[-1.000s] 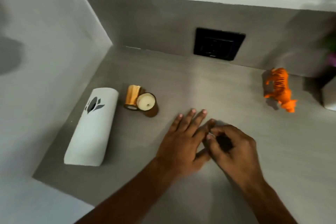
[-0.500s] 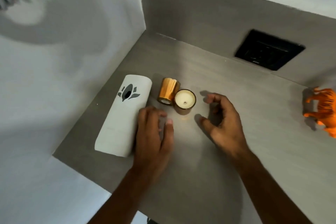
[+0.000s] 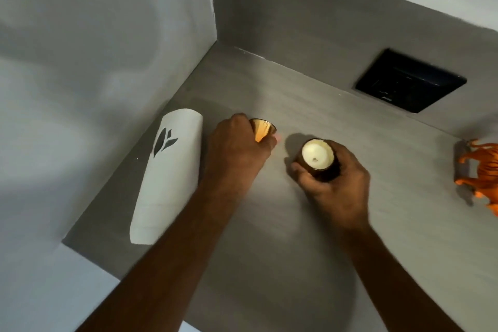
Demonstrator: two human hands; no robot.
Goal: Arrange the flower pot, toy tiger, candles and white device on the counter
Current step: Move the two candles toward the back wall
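Two bare forearms are reaching in from the near edge over a grey counter that is sitting in a corner between a pale side wall and a grey back wall. The right hand is wrapping around a candle with white wax, tilting it toward the camera. The left hand is closing around a gold candle just beside it. A white device with a dark leaf mark is lying on its side left of the left hand, near the side wall. An orange tiger is standing at the right edge, well apart. A black panel is sitting in the back wall. Half a second ago both hands were loose, the left resting against the device, and the two candles were touching; now they are standing apart.
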